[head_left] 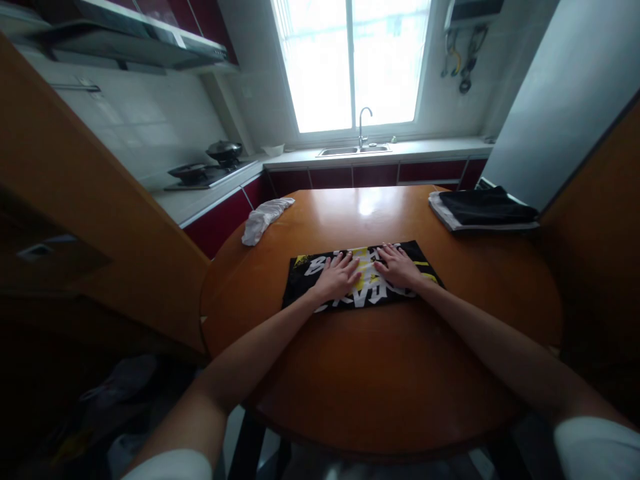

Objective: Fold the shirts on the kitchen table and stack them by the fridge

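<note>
A black cloth with white and yellow lettering [367, 293], perhaps a folded T-shirt, lies flat as a rectangle on the wooden table [370, 373]. My left hand [339, 275] rests palm down on its middle-left part, fingers spread. Palm down on the right of the middle is my right hand [399, 267], its fingers also stretched out. Both hands press on the cloth without gripping it. Parts of the lettering are hidden beneath them.
A crumpled white cloth [265, 219] lies at the table's far left edge. Stacked dark and white folded cloths [487, 208] sit at the far right. Beyond are a counter with a sink [353, 151], a stove with pans [190, 173] and a tall fridge-like panel [565, 93].
</note>
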A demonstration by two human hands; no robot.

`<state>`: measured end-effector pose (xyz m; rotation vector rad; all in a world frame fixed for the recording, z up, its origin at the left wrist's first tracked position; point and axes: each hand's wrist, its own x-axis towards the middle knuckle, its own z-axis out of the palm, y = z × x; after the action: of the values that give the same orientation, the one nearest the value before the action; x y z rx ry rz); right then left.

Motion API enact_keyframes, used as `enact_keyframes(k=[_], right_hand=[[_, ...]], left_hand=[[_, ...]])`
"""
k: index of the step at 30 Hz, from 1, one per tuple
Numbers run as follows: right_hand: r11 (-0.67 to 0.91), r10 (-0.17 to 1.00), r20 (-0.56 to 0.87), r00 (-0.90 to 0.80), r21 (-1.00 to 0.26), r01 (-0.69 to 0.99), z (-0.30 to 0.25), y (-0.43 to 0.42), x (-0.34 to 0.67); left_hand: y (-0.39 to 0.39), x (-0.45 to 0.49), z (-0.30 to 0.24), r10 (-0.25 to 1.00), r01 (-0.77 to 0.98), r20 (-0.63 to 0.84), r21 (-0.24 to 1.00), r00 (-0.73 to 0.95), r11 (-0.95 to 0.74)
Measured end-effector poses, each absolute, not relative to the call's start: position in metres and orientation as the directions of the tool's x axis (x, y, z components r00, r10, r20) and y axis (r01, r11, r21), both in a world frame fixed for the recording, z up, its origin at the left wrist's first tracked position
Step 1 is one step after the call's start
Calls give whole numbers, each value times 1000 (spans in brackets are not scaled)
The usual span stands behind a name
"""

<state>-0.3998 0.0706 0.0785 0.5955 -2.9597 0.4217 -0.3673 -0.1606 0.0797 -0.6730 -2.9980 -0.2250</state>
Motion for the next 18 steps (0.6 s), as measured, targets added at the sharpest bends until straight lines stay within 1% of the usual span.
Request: enact_keyframes(k=[3,7,11,13,15,16,18], right_hand=[[909,-315,171,-934,-229,-348,75,86,-409],[933,-233,153,-960,-243,-265,72,105,-420],[945,-143,137,-980,-276,-176,76,114,-424],[953,-107,185,-977,-261,-154,82,109,-419],[955,-117,265,-957,-233,-182,88,98,-408],[951,-146,301,-942,-221,-218,91,90,-401],[922,-239,340,-909,-213,-322,96,70,-384]], left_hand=[[-183,-371,87,345,350,65,129,-937,928],[-216,-379,94,210,214,48,124,-977,969],[-228,-386,96,169,174,51,132,-984,976],[-222,-384,97,192,201,90,110,-977,973],[-209,-379,97,257,270,135,88,-957,959],[-200,-375,96,299,314,150,85,-942,946],[-183,-367,94,383,401,169,92,-908,911]])
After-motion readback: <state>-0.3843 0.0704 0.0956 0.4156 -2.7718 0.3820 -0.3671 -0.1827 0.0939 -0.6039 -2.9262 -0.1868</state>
